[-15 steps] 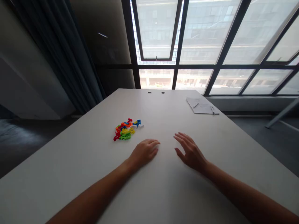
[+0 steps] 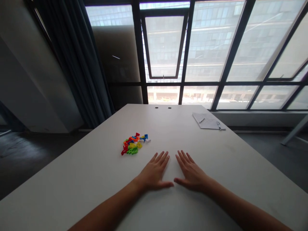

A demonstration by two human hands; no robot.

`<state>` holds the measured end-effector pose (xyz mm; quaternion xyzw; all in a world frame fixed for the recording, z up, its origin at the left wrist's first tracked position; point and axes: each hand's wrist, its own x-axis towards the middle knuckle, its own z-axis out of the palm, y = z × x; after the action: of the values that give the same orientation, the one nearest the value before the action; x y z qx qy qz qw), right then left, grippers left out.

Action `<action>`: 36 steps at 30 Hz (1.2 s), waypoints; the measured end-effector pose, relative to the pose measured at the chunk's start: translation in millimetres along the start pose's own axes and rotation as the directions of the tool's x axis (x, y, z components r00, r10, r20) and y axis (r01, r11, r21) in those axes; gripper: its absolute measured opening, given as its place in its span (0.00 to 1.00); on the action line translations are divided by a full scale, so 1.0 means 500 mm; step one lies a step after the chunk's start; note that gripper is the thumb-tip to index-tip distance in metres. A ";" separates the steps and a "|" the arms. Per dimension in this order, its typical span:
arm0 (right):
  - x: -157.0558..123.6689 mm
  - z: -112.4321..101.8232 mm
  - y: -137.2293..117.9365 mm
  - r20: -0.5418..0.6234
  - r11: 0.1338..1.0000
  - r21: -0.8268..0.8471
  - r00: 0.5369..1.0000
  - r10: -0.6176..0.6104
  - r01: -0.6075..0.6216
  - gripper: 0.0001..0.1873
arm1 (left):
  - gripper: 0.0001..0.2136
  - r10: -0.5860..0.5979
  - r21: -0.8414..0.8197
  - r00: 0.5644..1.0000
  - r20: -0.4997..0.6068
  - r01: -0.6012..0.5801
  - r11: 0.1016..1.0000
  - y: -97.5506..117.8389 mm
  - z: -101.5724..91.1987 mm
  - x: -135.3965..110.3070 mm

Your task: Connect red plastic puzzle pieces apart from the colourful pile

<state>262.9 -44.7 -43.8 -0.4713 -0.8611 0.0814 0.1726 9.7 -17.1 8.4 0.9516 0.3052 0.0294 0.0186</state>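
Now the left hand and the right hand lie flat side by side on the white table, each grip wide open and empty, with the pile of bright plastic pieces just past the left hand, nearer the table's left edge.

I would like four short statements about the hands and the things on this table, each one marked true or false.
1. The left hand and the right hand both lie flat, palms down, on the table. True.
2. The left hand holds a coloured piece. False: it holds nothing; the pile of coloured pieces lies apart from it.
3. The pile is nearer the left hand than the right hand. True.
4. The sheet of paper lies under the right hand. False: it lies at the table's far right edge.
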 end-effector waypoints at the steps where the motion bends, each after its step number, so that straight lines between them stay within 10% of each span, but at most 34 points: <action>1: 0.001 0.001 -0.001 0.034 1.000 0.016 0.999 0.009 -0.010 0.56 | 0.51 -0.006 0.000 0.999 0.032 0.006 1.000 -0.002 0.003 0.000; 36: 0.004 0.008 0.003 0.096 0.999 0.024 0.995 0.035 -0.037 0.55 | 0.47 -0.015 -0.012 0.996 0.087 0.016 1.000 -0.008 0.006 -0.005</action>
<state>261.6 -41.9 -47.7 -0.4801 -0.8585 0.1181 0.1360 5.4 -15.4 4.9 0.9495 0.3114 -0.0100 0.0380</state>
